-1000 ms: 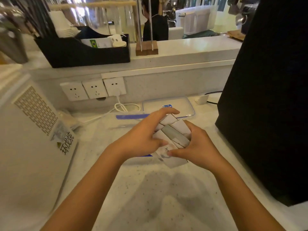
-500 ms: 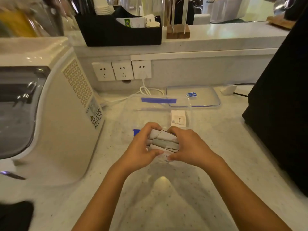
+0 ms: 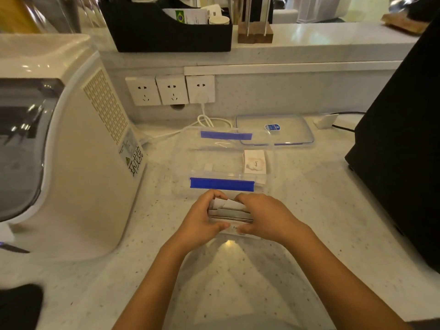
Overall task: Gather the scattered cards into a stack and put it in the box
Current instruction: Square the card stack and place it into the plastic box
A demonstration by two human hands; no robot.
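Both hands clamped on an uneven stack of white paper cards (image 3: 232, 211), left hand (image 3: 198, 219) at its left end, right hand (image 3: 267, 219) at its right, fingers (image 3: 215, 195) curled over the far edges, thumbs meeting at the near edge. Held low over the pale speckled stone bench (image 3: 309, 210), just in front of the clear plastic box with blue clips (image 3: 222, 183). Compared with half a second ago: stack squarer, cards less fanned, hands tighter together. One white card printed "love" (image 3: 254, 161) already inside the box, at its right end. Clear lid (image 3: 288, 129) flat behind the box.
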